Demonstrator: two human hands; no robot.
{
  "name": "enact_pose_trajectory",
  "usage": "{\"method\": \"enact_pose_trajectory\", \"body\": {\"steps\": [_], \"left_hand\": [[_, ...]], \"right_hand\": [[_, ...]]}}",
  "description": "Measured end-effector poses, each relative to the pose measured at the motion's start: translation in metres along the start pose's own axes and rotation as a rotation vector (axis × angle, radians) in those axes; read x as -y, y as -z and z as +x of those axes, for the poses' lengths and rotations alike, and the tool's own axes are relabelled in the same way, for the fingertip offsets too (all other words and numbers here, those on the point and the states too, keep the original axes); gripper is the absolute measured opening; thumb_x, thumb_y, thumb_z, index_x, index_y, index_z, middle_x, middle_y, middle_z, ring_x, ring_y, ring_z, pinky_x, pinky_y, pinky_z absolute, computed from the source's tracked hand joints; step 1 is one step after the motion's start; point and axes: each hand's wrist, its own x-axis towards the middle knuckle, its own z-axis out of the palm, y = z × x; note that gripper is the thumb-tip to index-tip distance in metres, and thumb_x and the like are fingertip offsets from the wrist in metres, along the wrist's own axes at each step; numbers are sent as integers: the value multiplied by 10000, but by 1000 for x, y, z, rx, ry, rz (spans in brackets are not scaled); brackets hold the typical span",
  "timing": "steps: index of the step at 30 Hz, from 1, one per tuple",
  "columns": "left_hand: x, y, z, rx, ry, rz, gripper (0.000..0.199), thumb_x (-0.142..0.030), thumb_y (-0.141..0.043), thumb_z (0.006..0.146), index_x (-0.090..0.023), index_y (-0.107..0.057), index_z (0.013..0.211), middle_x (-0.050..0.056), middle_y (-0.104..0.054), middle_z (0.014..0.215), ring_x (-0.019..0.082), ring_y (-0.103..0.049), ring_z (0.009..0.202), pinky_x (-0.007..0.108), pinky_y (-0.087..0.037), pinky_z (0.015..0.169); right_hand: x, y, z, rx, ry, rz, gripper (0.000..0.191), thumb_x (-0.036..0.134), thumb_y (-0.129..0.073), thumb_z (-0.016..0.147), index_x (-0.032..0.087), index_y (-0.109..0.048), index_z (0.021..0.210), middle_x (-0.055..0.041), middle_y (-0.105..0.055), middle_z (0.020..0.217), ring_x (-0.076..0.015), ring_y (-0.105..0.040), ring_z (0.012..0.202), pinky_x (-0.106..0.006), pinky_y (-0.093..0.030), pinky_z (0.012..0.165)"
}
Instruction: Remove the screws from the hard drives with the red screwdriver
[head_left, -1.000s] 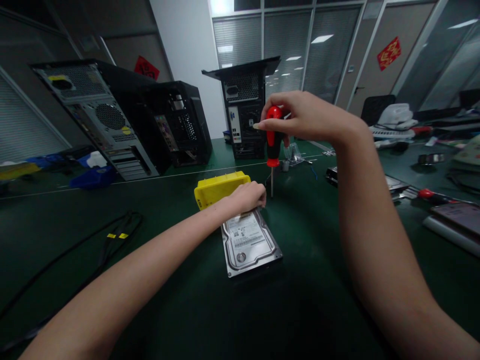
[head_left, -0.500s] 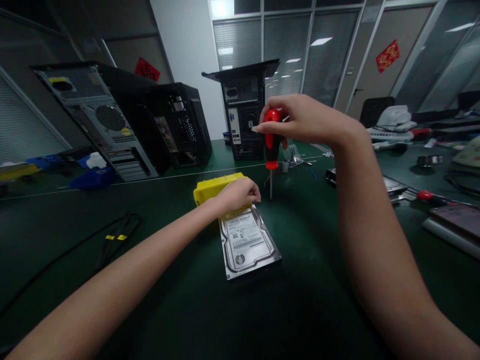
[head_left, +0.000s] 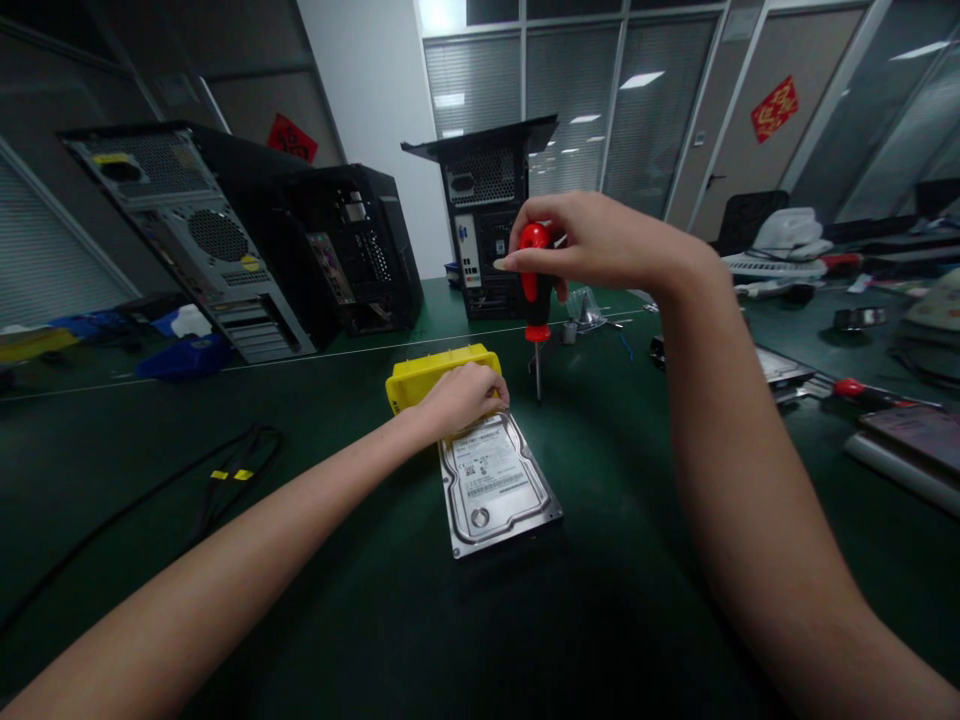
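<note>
My right hand point(head_left: 562, 240) grips the red and black handle of a screwdriver point(head_left: 536, 290), which stands nearly upright with its shaft pointing down, right of a yellow tray point(head_left: 424, 375). Over the tray's front edge and the far end of a silver hard drive, my left hand point(head_left: 472, 392) has its fingers pressed together; what they hold, if anything, is hidden. The hard drive point(head_left: 495, 480) lies label up on the dark green table point(head_left: 615, 560), its far end against the tray.
Computer cases stand at the back left point(head_left: 217, 240) and behind the tray point(head_left: 491, 230). A black cable point(head_left: 255, 450) with yellow tags lies left. Toward the right are a clear plastic bag point(head_left: 585, 308), another red-handled screwdriver point(head_left: 851, 388) and further drives.
My right hand and the screwdriver have moved slightly left, toward the tray. My left hand has shifted a little left and down.
</note>
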Motion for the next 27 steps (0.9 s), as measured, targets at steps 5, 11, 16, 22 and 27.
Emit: {"method": "enact_pose_trajectory", "body": {"steps": [5,11,16,22,27], "left_hand": [[0,0,-1,-7,-9,30,186,-231,-555,842,-191,-735,861,46,-727,879,195,-653,789,281,-467,708],[1,0,-4,-20,-2,76,184,-246,-558,851,-188,-730,881,54,-721,880,203,-655,788,289,-473,705],[-3,1,-6,-22,-34,120,191,-235,-547,865,-180,-729,889,61,-721,927,224,-655,860,306,-469,741],[-5,1,-9,-25,-54,135,203,-240,-536,879,-186,-730,909,49,-726,952,223,-656,874,302,-468,736],[-3,1,-10,-22,-73,132,205,-218,-535,876,-200,-737,910,35,-730,956,207,-660,872,287,-466,736]], "right_hand": [[-1,-1,-1,-21,15,25,398,528,-605,803,172,-604,982,-60,-638,855,-128,-556,605,-239,-376,495],[-1,-2,-1,-14,36,12,393,517,-596,815,167,-602,993,-55,-643,865,-115,-558,603,-225,-365,504],[2,-1,-1,20,40,-15,391,500,-572,837,162,-586,1033,-56,-649,916,-108,-572,605,-217,-381,509],[2,0,-2,20,37,-15,392,499,-575,836,159,-590,1031,-58,-648,904,-118,-582,632,-218,-394,515],[1,-1,-2,19,41,-6,410,508,-572,835,158,-590,1048,-57,-645,901,-122,-587,633,-218,-403,512]]}}
